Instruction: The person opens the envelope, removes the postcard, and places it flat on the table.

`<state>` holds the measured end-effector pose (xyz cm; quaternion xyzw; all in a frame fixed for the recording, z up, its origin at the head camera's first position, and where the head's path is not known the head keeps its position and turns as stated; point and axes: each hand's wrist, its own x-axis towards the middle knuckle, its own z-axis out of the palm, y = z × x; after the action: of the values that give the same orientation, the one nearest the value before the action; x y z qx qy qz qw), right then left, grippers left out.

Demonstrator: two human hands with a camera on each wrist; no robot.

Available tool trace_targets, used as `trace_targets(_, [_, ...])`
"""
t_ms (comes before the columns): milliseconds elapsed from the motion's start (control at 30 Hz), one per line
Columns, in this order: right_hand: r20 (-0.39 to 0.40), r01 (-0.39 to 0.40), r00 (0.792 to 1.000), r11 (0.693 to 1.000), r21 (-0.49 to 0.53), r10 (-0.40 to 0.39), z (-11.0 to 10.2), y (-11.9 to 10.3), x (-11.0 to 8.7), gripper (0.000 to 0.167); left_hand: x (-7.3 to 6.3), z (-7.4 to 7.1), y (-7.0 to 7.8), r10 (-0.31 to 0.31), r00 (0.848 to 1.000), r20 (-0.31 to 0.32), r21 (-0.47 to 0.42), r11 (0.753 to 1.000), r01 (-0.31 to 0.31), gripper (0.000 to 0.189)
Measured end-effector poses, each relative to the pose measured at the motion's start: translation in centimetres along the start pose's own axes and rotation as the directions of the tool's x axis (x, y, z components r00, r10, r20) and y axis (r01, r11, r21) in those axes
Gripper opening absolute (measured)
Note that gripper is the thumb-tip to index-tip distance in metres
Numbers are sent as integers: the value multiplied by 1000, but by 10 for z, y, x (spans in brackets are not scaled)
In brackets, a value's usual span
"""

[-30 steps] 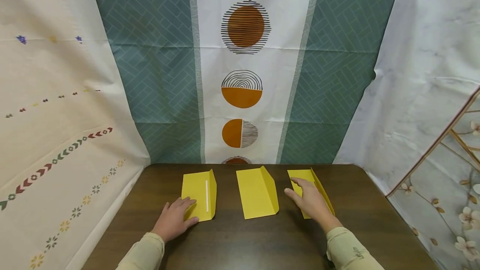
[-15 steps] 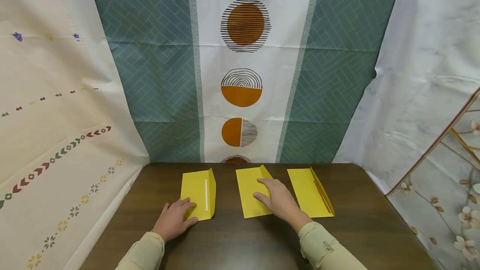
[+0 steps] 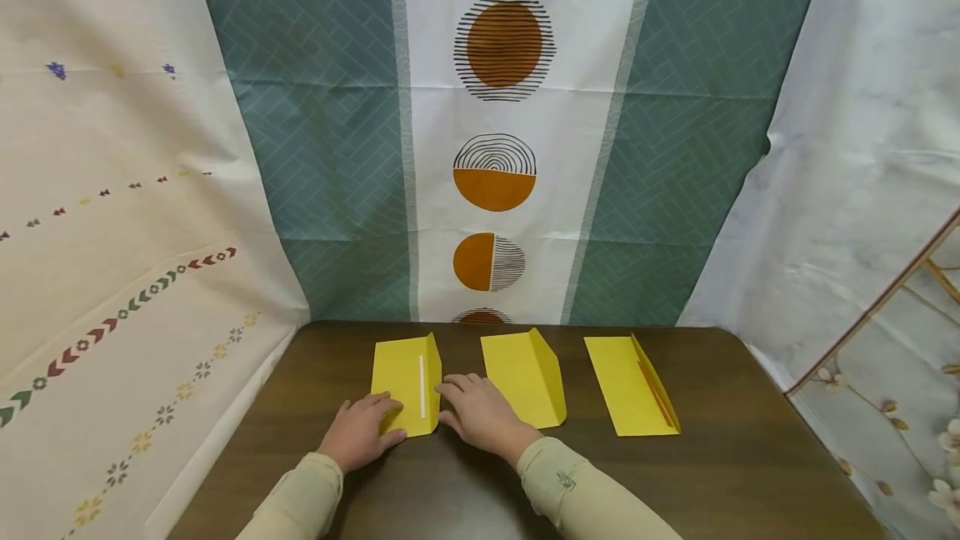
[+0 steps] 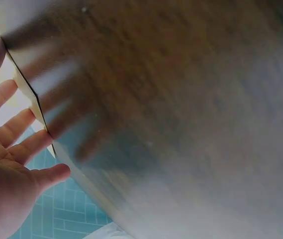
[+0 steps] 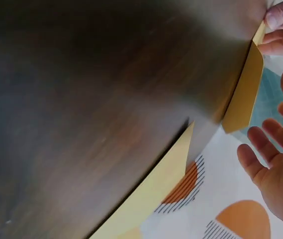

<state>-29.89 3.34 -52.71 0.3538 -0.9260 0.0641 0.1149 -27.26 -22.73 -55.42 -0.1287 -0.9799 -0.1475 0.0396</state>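
Three yellow envelopes lie in a row on the table, their flaps raised along the right side. On the left envelope [image 3: 393,361], with a white strip [image 3: 422,386] near its flap, rest the fingertips of my left hand [image 3: 358,433]. In the left wrist view those fingers [image 4: 13,127] are spread along its edge. My right hand [image 3: 480,417] hovers just right of that envelope's flap [image 5: 244,92], fingers extended and holding nothing; the right wrist view shows a gap between them. The middle envelope [image 3: 517,369] is partly behind this hand.
The right envelope [image 3: 617,386] has an orange-brown strip [image 3: 657,394] by its flap. The dark wooden table [image 3: 720,440] ends at a patterned cloth backdrop [image 3: 337,190] behind, with more cloth on both sides.
My right hand has moved left from the right envelope, across the middle one, to the left envelope's flap. The left hand keeps its place; the view has shifted slightly.
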Motion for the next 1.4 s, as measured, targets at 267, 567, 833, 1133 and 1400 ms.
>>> trace_targets(267, [57, 12, 998, 998, -68, -8, 4, -9, 9, 42, 1, -5, 6, 1, 1000, 3, 14, 1000, -1, 47])
trace_targets(567, [76, 15, 997, 995, -96, -8, 11, -10, 10, 42, 2, -2, 4, -20, 999, 27, 13, 1000, 20, 47])
trace_targets(833, [81, 7, 997, 995, -100, 1, 15, -10, 10, 45, 2, -1, 3, -15, 1000, 19, 13, 1000, 15, 47])
trace_targets(1133, [79, -21, 996, 997, -75, 27, 20, -8, 11, 45, 0, -1, 4, -7, 1000, 5, 10, 1000, 6, 46])
trace_targets(1400, [97, -52, 994, 998, -31, 55, 20, -8, 11, 48, 0, -3, 5, -8, 1000, 5, 6, 1000, 7, 46])
